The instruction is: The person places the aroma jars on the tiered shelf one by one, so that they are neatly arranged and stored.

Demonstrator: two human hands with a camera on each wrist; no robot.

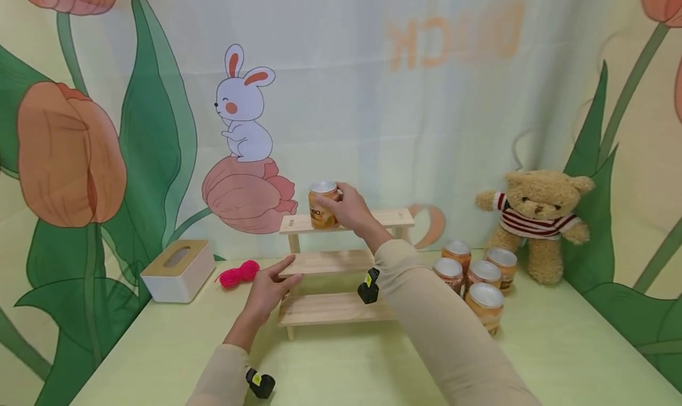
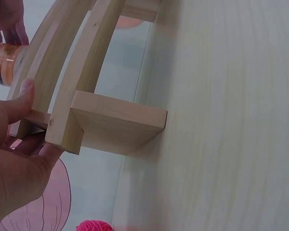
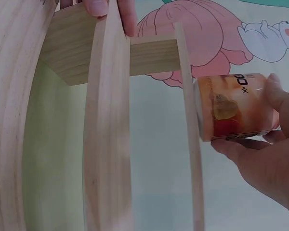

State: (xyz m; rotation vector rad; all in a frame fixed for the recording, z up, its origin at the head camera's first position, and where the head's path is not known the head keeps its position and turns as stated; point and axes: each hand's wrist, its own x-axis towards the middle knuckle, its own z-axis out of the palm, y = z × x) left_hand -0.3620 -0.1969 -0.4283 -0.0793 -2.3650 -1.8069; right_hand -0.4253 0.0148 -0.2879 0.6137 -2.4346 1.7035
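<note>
Flanking the shelf [image 1: 327, 263], perhaps five cans [image 1: 483, 271], partly behind a sleeve [image 1: 434, 320].

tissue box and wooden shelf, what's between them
In the head view, pink yarn lies on the table between the tissue box and wooden shelf, then the left hand, its grip on the shelf's left end.

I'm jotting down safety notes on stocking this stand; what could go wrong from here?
The can in the right hand might tip or slip if released unevenly on the top shelf. The left hand grips the end of the middle shelf, so a tug could shift the stand. The right sleeve might brush the grouped cans.
</note>
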